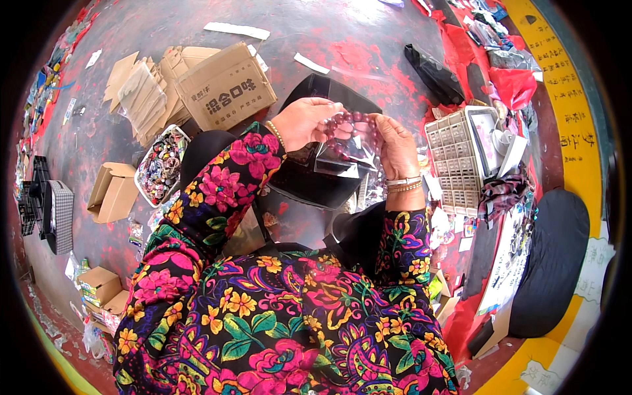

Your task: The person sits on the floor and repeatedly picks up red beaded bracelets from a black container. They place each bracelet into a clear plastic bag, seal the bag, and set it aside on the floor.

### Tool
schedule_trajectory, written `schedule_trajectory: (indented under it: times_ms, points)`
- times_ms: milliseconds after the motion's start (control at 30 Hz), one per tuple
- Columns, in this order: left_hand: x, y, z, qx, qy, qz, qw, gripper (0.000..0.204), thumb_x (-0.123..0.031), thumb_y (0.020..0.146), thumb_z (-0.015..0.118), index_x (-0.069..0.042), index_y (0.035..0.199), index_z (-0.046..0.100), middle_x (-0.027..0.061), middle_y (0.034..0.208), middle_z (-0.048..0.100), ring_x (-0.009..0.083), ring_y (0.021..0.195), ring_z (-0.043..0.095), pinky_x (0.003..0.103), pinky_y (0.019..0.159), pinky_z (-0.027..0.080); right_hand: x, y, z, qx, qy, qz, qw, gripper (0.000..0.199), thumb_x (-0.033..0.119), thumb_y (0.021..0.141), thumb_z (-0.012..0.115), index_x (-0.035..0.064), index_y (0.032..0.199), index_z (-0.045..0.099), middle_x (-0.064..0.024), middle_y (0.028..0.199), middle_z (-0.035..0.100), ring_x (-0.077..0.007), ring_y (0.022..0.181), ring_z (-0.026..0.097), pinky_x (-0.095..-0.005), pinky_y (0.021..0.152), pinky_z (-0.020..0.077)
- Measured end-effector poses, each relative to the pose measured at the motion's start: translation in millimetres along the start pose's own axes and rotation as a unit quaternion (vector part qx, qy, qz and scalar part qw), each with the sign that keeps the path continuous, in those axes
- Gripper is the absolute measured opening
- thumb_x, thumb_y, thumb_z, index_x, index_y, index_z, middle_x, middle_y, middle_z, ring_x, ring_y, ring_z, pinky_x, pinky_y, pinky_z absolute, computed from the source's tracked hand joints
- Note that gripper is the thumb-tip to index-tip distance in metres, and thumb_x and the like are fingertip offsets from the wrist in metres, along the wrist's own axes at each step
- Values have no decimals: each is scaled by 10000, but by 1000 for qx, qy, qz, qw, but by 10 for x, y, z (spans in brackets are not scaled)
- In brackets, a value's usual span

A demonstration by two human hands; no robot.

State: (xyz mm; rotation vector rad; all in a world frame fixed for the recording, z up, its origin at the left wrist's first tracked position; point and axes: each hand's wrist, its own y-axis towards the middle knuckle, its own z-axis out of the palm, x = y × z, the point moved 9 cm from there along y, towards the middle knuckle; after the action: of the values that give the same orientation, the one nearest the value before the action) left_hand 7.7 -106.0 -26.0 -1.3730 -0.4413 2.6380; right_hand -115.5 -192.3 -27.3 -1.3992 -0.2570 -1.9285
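Left hand (297, 123) and right hand (396, 145) pinch left and right sides of beads (347, 118), fingers nearly closed; best support evenly, over black tub (304, 181).

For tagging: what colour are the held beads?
The beads are dark purplish red, seen best in the head view.

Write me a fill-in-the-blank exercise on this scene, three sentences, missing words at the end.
1. The left hand and the right hand hold a string of round, dark red ____.
2. The printed cardboard box is to the ____ of the off-white plastic crate.
3. The sleeves show bright flowers on a ____ background.

Missing words: beads; left; black.
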Motion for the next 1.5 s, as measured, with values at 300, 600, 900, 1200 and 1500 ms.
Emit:
schedule_trajectory:
  times_ms: [300,600,900,1200,1500]
  points:
    - [-66,-19,11,-13,92,26,995,217,-183,844,621,-41,1005,591,58,928,642,120,856,616,209,652,436,59,-2,-73,-41,-7,-64,997,187,163,901,536,-1,902,627,-16,764,625,-58,577,487,-178,500,366]
    - [-39,23,70,47,116,56,991,165,-104,824,619,0,952,609,47,867,633,123,802,596,254,748,460,68,-46,27,-16,52,-46,997,181,146,866,594,-14,943,630,-65,824,648,-125,716,612,-227,600,493]
    - [-217,12,123,67,-71,127,987,268,-123,869,572,0,1106,551,88,1075,599,169,995,569,313,894,442,-13,-58,65,18,32,-9,999,180,137,878,570,-23,935,630,-81,840,656,-140,699,624,-231,598,497]
    - [-260,27,-27,35,-135,164,977,296,-171,923,482,45,1117,539,154,1074,595,270,1032,566,375,921,432,-22,-79,185,54,64,-14,996,189,135,891,551,-29,961,611,-99,880,650,-210,801,642,-261,655,500]
    - [-407,-94,113,94,-102,207,968,284,-177,925,481,26,1104,564,141,1091,599,227,1039,559,341,902,427,48,-118,188,27,83,-42,995,196,137,869,587,-33,963,618,-103,887,656,-193,796,635,-267,681,494]
